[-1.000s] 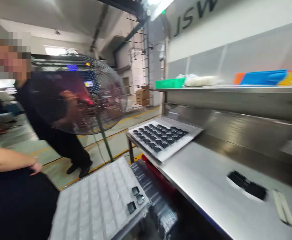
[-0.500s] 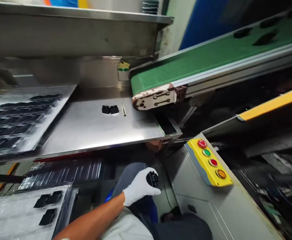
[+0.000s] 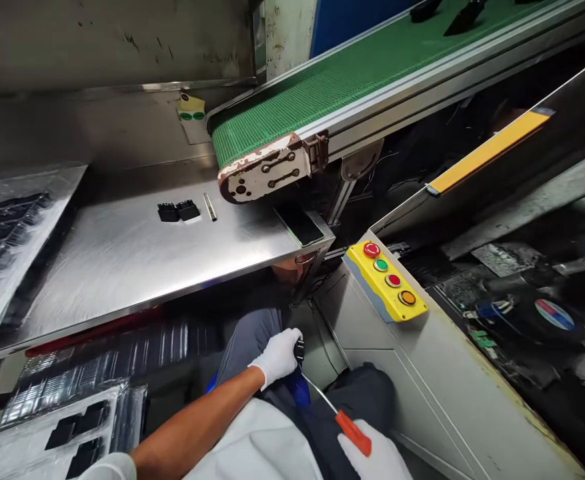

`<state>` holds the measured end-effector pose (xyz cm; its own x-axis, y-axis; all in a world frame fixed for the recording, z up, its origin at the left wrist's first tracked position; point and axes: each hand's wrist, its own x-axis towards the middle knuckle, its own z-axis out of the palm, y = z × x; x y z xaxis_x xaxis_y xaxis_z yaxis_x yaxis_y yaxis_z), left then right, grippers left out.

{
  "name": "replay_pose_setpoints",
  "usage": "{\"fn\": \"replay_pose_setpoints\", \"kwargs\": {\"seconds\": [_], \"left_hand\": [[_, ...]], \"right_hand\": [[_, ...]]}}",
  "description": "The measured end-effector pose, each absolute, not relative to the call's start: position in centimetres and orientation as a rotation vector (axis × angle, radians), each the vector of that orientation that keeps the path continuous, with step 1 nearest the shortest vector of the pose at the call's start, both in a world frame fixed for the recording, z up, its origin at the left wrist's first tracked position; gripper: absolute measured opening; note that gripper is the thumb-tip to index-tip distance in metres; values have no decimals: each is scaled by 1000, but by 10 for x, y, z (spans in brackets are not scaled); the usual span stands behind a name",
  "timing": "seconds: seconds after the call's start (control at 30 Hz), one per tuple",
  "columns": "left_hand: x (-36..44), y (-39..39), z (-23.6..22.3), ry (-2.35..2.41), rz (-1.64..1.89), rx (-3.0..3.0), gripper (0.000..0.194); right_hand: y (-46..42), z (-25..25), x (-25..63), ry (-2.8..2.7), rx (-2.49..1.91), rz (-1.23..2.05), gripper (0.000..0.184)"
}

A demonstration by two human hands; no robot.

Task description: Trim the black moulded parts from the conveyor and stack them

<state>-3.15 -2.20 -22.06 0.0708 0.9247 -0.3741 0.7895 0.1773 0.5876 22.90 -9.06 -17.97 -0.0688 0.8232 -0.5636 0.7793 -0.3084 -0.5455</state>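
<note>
My left hand (image 3: 276, 358), in a white glove, is closed around a small black part (image 3: 299, 349) held over my lap, below the steel table's edge. My right hand (image 3: 375, 461), also gloved, sits at the bottom edge and grips a screwdriver (image 3: 353, 433) by its orange handle. The thin metal shaft slants up and to the left, and its tip reaches the black part. Two more black parts (image 3: 178, 211) lie side by side on the steel table (image 3: 122, 267), next to a short metal pin (image 3: 210, 207).
A green conveyor belt (image 3: 352, 67) ends over the table's right corner, where a dark phone (image 3: 299, 224) lies. A yellow button box (image 3: 385, 281) sits on the grey cabinet to the right. Clear trays holding black parts are at far left (image 3: 2, 233) and bottom left (image 3: 67, 433).
The view swung from the fan and a standing person to the table's right end and down. My right hand with the screwdriver has come into view, its tip against the part in my left hand.
</note>
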Motion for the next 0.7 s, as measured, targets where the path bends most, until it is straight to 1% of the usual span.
{"fn": "replay_pose_setpoints", "kwargs": {"seconds": [0.1, 0.17, 0.33, 0.5, 0.7], "left_hand": [[-44, -16, -227, 1740, 141, 1659, 35], [-51, -13, -229, 1722, 104, 1688, 39], [-57, -11, -233, 1628, 86, 1760, 40], [-62, -9, -240, 1576, 176, 1777, 41], [-67, -1, -247, 1425, 258, 1795, 42]], "right_hand": [[-70, -181, 215, -1927, -2127, 1481, 32], [-59, -179, 209, -1986, -2140, 1478, 33], [-35, -174, 195, -2081, -2150, 1534, 26], [-21, -172, 187, -2144, -2064, 1488, 20], [-20, -158, 187, -2091, -2046, 1553, 16]]}}
